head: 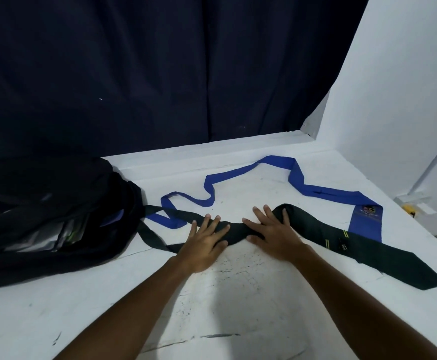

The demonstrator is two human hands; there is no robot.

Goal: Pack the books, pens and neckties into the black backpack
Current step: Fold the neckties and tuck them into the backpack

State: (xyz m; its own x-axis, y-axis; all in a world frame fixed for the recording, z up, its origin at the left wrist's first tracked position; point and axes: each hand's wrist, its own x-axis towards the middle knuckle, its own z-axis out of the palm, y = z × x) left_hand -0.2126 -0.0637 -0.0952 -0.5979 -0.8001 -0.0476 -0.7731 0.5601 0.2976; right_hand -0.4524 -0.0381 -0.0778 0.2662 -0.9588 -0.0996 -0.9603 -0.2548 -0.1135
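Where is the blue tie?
The blue tie snakes across the white table behind both hands, right of the black backpack, partly under the black tie.

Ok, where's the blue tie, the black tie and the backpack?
Long blue fabric necktie (365,224), head view, wide crested end.
Black fabric necktie (383,258), head view, wide end.
Black fabric backpack (43,178), head view, top flap.

head cam, fwd-down, close over table (238,294)
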